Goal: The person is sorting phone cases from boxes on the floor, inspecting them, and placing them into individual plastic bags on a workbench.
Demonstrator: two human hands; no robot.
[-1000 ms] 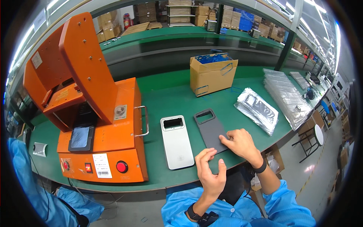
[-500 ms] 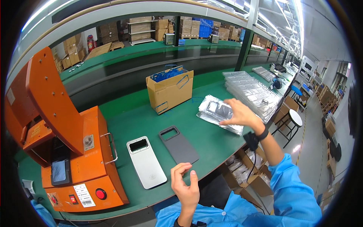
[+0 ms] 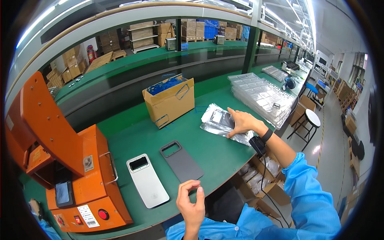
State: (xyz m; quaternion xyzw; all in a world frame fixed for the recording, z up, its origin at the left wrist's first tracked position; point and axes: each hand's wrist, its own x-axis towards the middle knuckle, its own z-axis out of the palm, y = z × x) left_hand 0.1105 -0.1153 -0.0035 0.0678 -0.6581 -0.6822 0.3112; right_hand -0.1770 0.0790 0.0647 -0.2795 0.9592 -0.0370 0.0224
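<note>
My right hand (image 3: 245, 122) is over a small pile of clear plastic bags (image 3: 237, 137) on the green bench. Its thumb and fingers are spread around a dark panel (image 3: 225, 119) inside the top bag; the fingertips seem to touch the plastic. My left hand (image 3: 192, 204) hovers at the bench's front edge, fingers loosely curled, thumb apart, nothing in it. Just beyond it lies a dark grey phone back cover (image 3: 182, 163) with a rectangular cutout. To the left of that lies a silver-white phone housing (image 3: 149, 182) with a similar cutout at its far end.
An orange press machine (image 3: 90, 188) with a red button stands at the left. A cardboard box (image 3: 170, 105) holding blue material sits behind the covers. Clear plastic trays (image 3: 262, 98) are stacked at the right. Open cartons (image 3: 276, 191) and a white-topped stool (image 3: 312, 119) stand beyond the bench edge.
The view has shifted slightly, so the bench things sit lower and further left. My right hand has moved a little further onto the bags. My left hand has stayed near the bench edge.
</note>
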